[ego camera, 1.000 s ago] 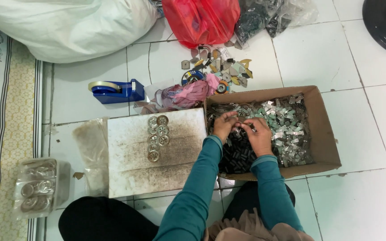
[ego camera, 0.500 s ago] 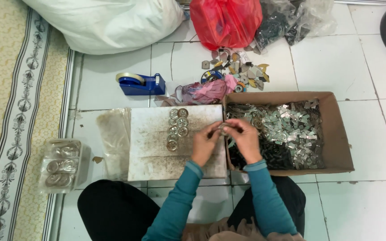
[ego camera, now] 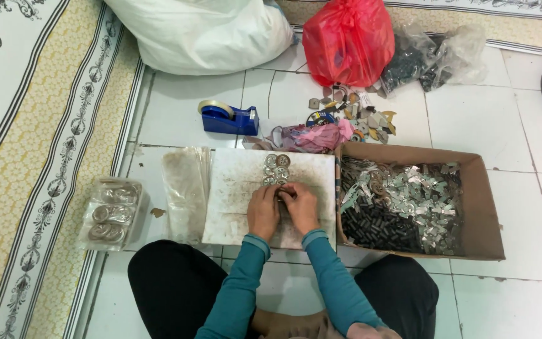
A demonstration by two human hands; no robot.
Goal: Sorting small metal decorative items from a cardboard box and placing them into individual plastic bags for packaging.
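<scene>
Both my hands rest close together on a stained white board point(ego camera: 233, 188) lying on the tiled floor. My left hand point(ego camera: 263, 210) and my right hand point(ego camera: 300, 207) pinch a small round metal part point(ego camera: 283, 192) between their fingertips. Just beyond them several round metal pieces point(ego camera: 276, 168) lie in a short double row on the board. To the right stands an open cardboard box point(ego camera: 484, 207) holding silvery metal strips point(ego camera: 415, 194) and small dark cylinders point(ego camera: 374, 226).
A blue tape dispenser point(ego camera: 228, 118), a pink rag point(ego camera: 318, 137) and loose metal scraps point(ego camera: 359, 116) lie beyond the board. Red point(ego camera: 348, 41), white point(ego camera: 202, 31) and clear point(ego camera: 431, 59) bags sit further back. A clear packet of round pieces point(ego camera: 111, 213) lies at the left on a patterned mat point(ego camera: 32, 144).
My hands have left the cardboard box and moved left onto the white board, bringing a small metal part with them. The view has shifted right and nearer.
</scene>
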